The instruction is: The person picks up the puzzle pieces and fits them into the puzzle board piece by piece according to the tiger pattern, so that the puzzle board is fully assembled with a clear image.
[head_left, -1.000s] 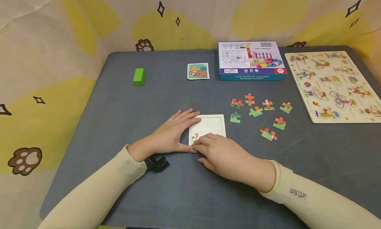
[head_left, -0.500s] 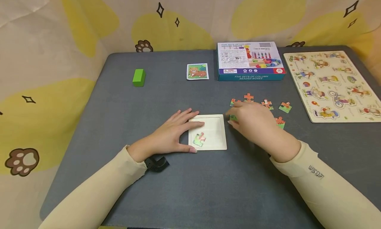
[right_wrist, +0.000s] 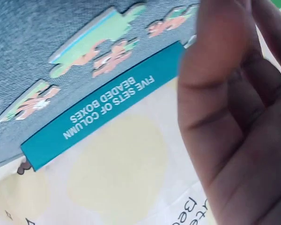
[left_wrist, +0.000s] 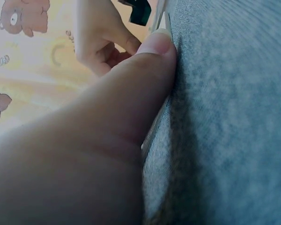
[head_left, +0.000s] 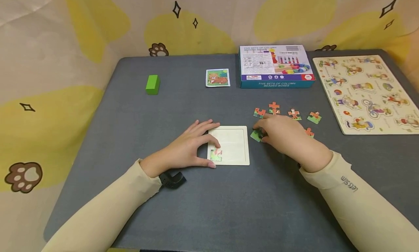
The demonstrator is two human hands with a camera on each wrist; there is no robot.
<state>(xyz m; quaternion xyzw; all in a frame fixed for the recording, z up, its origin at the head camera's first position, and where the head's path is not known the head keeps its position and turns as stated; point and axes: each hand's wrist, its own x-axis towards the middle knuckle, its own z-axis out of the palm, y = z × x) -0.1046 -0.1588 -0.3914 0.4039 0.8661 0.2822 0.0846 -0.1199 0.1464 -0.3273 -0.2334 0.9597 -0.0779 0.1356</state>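
In the head view, a white square tray (head_left: 234, 146) lies on the grey table, with one puzzle piece (head_left: 216, 155) in its lower left corner. The left hand (head_left: 188, 146) rests along the tray's left side, fingers spread, the index fingertip at that piece. To the right of the tray the right hand (head_left: 283, 134) pinches a green puzzle piece (head_left: 256, 135) at the table. Loose pieces lie around it, among them a red and green one (head_left: 259, 112) and another (head_left: 314, 117). The left wrist view shows the left thumb (left_wrist: 157, 51) against the tray edge.
A picture card (head_left: 218, 78), a green block (head_left: 152, 84) and a boxed bead set (head_left: 276, 67) stand toward the back. On the right lies a large wooden picture board (head_left: 366, 95). A black strap (head_left: 172, 180) is by the left wrist.
The right hand has moved from the tray to the loose pieces and taken hold of a green one, now turned. The piece in the tray, tilted half a second ago, sits straight in the corner.
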